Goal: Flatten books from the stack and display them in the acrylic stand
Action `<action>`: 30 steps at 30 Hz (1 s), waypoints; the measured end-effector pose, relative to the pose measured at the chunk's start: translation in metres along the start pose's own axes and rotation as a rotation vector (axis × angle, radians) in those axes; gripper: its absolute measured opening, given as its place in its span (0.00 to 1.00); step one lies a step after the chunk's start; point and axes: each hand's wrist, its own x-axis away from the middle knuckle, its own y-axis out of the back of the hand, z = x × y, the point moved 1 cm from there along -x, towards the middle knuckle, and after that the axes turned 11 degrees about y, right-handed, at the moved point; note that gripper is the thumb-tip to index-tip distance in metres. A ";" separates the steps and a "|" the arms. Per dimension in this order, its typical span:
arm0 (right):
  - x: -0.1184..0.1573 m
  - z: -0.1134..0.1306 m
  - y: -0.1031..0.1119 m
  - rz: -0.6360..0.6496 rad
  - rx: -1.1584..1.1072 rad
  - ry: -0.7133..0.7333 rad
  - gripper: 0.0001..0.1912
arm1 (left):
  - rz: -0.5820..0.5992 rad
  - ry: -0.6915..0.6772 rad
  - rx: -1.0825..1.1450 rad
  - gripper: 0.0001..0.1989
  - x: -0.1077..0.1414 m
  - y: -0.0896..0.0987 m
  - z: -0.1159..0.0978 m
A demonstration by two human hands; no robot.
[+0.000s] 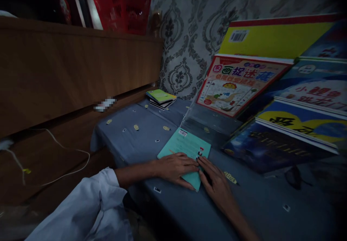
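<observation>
A teal book (187, 143) with a barcode lies flat on the grey cloth-covered table in front of me. My left hand (176, 168) rests across its lower left part, fingers stretched out and palm down. On the book's right edge lies my right hand (215, 176), its fingers also extended, the fingertips close to those of the left. Neither hand is wrapped around anything. The part of the cover beneath the hands is hidden.
A clear-pocket rack with picture books (241, 82) stands on the right. Behind is a small stack of books (161, 96) near the patterned wall (180, 73). A wooden cabinet (76, 64) with a red basket (123, 6) stands at left; a white cable (88, 158) hangs below.
</observation>
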 end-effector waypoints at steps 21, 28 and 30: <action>-0.053 -0.019 -0.001 0.136 -0.020 -0.322 0.29 | 0.182 0.290 0.107 0.33 -0.037 0.020 0.165; -0.048 -0.016 0.005 0.130 -0.006 -0.308 0.27 | 0.141 0.268 0.062 0.33 -0.035 0.013 0.162; -0.047 -0.017 0.005 0.126 -0.009 -0.300 0.28 | 0.134 0.278 0.054 0.33 -0.035 0.012 0.163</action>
